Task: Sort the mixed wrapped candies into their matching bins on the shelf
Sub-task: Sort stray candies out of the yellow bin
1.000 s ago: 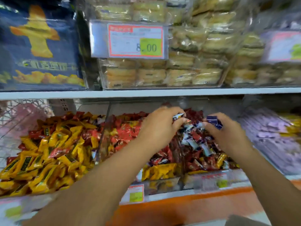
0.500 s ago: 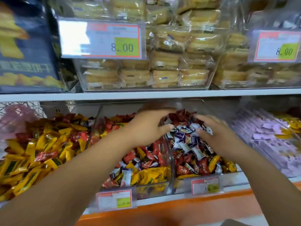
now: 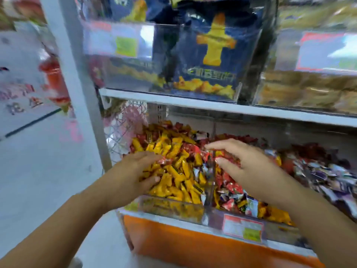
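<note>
Nearest, the clear front wall (image 3: 170, 207) of the left bin is standing low above the orange shelf edge (image 3: 193, 244), leaving open room from above. The left hand (image 3: 135, 171) is hovering with loose, straight fingers over the yellow candies (image 3: 173, 176) heaped there. The right hand (image 3: 249, 169), fingers spread and apparently holding nothing, is reaching over the clear divider (image 3: 211, 178) toward red candies (image 3: 190, 148) mixed among them. These are probably light, crinkly and slippery, best pinched at a wrapper end. Behind, the upper shelf (image 3: 212, 107) is limiting headroom.
</note>
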